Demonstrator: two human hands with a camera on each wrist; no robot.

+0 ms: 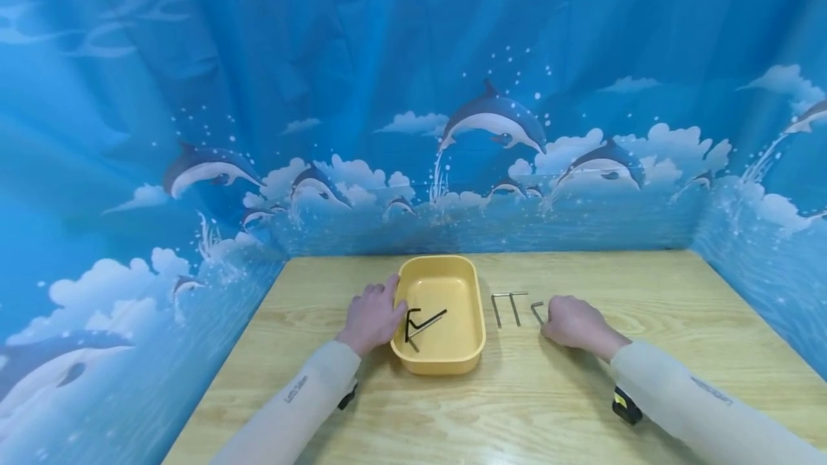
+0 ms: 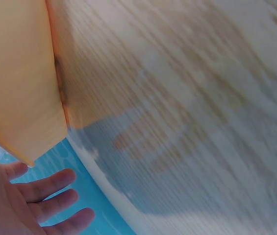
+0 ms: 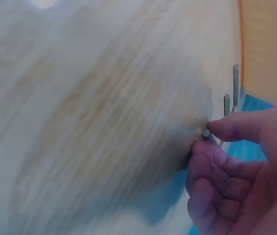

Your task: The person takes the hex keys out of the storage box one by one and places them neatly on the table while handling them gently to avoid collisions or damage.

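A yellow plastic tray (image 1: 452,364) sits on the table with several hex keys inside, some black (image 1: 429,319) and some silver. My left hand (image 1: 373,314) grips its left rim, thumb over the edge; in the left wrist view the other fingers (image 2: 55,183) spread loosely beside the wall. To the right of the tray, my right hand (image 1: 575,321) pinches a silver hex key (image 1: 537,312) by its long arm, low over the tabletop. Its end (image 3: 206,133) shows between thumb and forefinger in the right wrist view. Two more silver hex keys (image 1: 496,311) lie between tray and hand.
The wooden table (image 1: 452,415) has a light grain. A blue curtain (image 1: 388,56) printed with dolphins and clouds closes off the back and sides. Dark straps with cameras (image 1: 625,407) sit under both wrists.
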